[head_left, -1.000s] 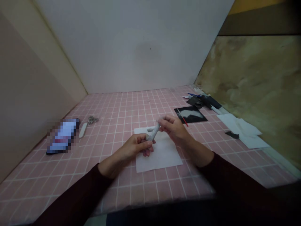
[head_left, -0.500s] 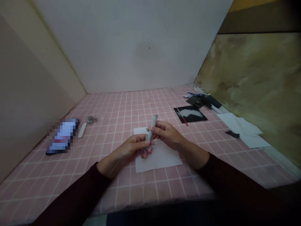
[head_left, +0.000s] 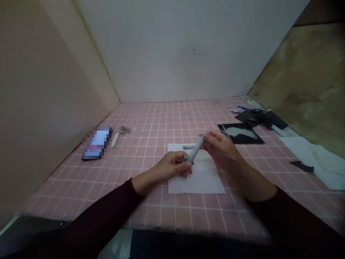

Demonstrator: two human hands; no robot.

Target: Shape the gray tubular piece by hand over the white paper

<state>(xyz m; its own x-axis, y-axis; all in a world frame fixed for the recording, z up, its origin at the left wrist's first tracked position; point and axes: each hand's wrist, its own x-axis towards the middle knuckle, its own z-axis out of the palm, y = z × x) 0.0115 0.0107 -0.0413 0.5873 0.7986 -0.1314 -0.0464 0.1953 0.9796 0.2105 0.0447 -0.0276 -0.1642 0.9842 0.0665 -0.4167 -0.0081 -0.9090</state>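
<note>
A thin grey strip (head_left: 196, 149) is held at a slant above a white paper sheet (head_left: 196, 181). My left hand (head_left: 175, 165) is closed on its lower end. At the upper end, the fingers of my right hand (head_left: 219, 145) pinch the strip. A short grey piece (head_left: 188, 147) sticks out to the left below my right fingers, over the top of the sheet; whether it is held or lies on the paper cannot be told.
A phone (head_left: 97, 143), a white flat stick (head_left: 115, 139) and small scissors (head_left: 124, 130) lie on the left. On the right are a black sheet with a pale shape (head_left: 239, 133), dark scraps (head_left: 248, 117), white papers (head_left: 318, 154) and a black scrap (head_left: 302, 166).
The view has turned left, so things appear further right. My right hand has moved up along the strip, away from my left hand, and more of the strip shows between them.
</note>
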